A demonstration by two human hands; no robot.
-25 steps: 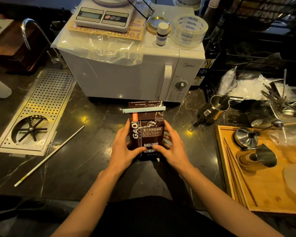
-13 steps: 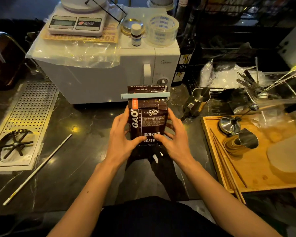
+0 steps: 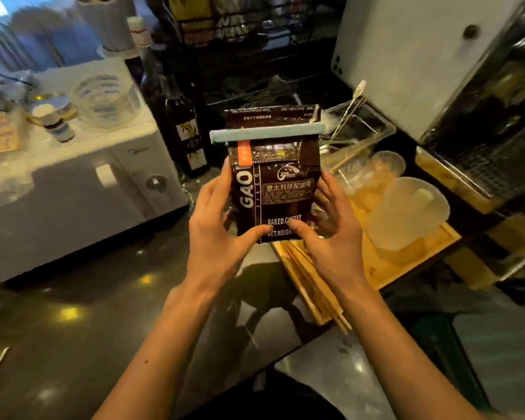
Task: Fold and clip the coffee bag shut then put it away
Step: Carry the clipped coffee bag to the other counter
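- Head view, centre of the frame: the coffee bag [image 3: 275, 189] is held upright in the air above the dark counter [image 3: 73, 328], its long axis running top to bottom of the picture, printed face toward the camera.
- The left hand [image 3: 215, 234] cups the bag's left edge and the right hand [image 3: 334, 234] cups its right edge. Both are curled about the lower half, thumbs pressed on the front near the bottom print, fingers wrapped behind and mostly hidden. Neither hand is nearer; the bag sits evenly between them.
- The relation that matters, in my judgement: the bag rises up and away from the fingers, so its clipped top is the free end and whichever way the hands carry it, that end leads.
- The bag is dark brown and glossy, with white lettering and an orange tab [image 3: 244, 154] near the upper left. Its top is folded down, and a pale blue clip [image 3: 267, 133] lies straight across the fold, wider than the bag on both sides.
- Folding and clipping look done; putting it away appears to remain.
- Left of the frame stands a white microwave [image 3: 82, 189]; lower right lies a wooden tray [image 3: 391, 268]. The surroundings are blurred, and no storage place can be told.
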